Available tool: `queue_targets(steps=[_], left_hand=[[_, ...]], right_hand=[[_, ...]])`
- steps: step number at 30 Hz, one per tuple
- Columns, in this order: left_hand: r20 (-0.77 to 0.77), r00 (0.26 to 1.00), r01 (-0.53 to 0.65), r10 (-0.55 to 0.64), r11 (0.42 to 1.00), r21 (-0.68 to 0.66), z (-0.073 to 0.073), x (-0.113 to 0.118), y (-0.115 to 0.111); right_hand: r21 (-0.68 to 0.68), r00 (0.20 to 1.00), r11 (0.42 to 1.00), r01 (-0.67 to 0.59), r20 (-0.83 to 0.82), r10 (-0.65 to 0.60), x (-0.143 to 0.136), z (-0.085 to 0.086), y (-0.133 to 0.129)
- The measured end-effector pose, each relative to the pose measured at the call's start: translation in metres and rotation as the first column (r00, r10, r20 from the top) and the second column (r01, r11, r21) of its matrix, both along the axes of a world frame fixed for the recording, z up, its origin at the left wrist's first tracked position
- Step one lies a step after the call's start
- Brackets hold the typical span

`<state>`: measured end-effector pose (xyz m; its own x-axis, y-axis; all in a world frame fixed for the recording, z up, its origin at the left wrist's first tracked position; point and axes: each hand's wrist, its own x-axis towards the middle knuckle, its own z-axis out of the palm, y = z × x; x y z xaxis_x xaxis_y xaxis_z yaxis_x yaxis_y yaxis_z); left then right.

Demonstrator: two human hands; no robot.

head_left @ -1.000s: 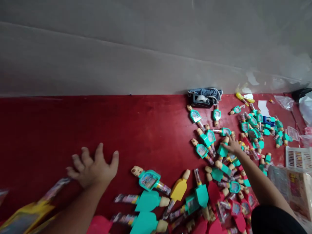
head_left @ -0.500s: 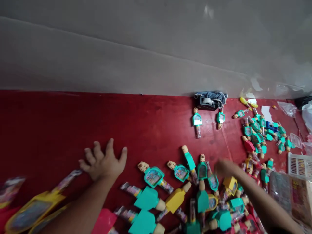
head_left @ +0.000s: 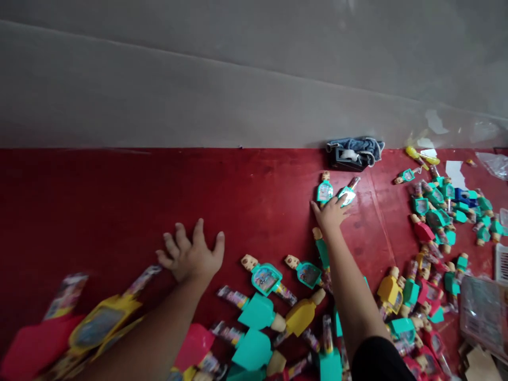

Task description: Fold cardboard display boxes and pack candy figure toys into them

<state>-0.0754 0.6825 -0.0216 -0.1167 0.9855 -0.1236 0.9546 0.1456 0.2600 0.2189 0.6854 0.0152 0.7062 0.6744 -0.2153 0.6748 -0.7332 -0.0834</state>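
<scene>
My left hand (head_left: 192,254) is spread above the red surface (head_left: 119,211), fingers apart, holding nothing. A yellow toy (head_left: 99,325) and a red toy (head_left: 42,341) lie to its left. My right hand (head_left: 331,214) reaches over two teal toys with small head-shaped ends. One teal toy (head_left: 325,191) stands out beyond its thumb side; the other (head_left: 347,196) lies at its fingertips, partly covered. Its fingers are apart, and no firm grip shows. Several teal toys, such as one with a clear window (head_left: 266,279), lie between and below the hands.
A black tape dispenser (head_left: 348,159) with blue cloth stands against the grey wall (head_left: 198,100). Several teal, red and yellow toys are piled at the right. Clear plastic boxes (head_left: 482,312) and white paper (head_left: 455,173) lie near them.
My right hand has moved up and left from the lower pile to the two teal toys near the dispenser. My left hand remains spread. The view has shifted slightly.
</scene>
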Motion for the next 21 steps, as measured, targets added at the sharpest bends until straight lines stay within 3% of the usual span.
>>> queue_targets(steps=[4,9,14,18,21], left_hand=[[0.014,1.000,0.000,-0.001,1.000,0.013,-0.001,0.000,0.000],[0.035,0.999,-0.001,0.001,1.000,0.012,0.003,0.002,0.001],[0.082,0.997,0.005,-0.007,1.000,0.028,0.004,0.001,0.000],[0.088,0.996,0.004,-0.007,0.999,0.033,0.003,0.001,-0.001],[0.074,0.997,0.003,-0.004,1.000,0.012,0.005,0.001,-0.001]], right_hand=[[-0.105,0.983,0.977,-0.184,-0.044,0.180,-0.046,0.009,-0.039],[-0.225,0.892,0.872,-0.434,-0.240,0.382,-0.081,0.022,-0.128],[-0.318,0.830,0.797,-0.513,-0.419,0.367,-0.105,0.026,-0.201],[-0.282,0.772,0.770,-0.572,-0.502,0.390,-0.131,0.029,-0.243],[-0.450,0.781,0.681,-0.577,-0.548,0.300,-0.147,0.036,-0.259]])
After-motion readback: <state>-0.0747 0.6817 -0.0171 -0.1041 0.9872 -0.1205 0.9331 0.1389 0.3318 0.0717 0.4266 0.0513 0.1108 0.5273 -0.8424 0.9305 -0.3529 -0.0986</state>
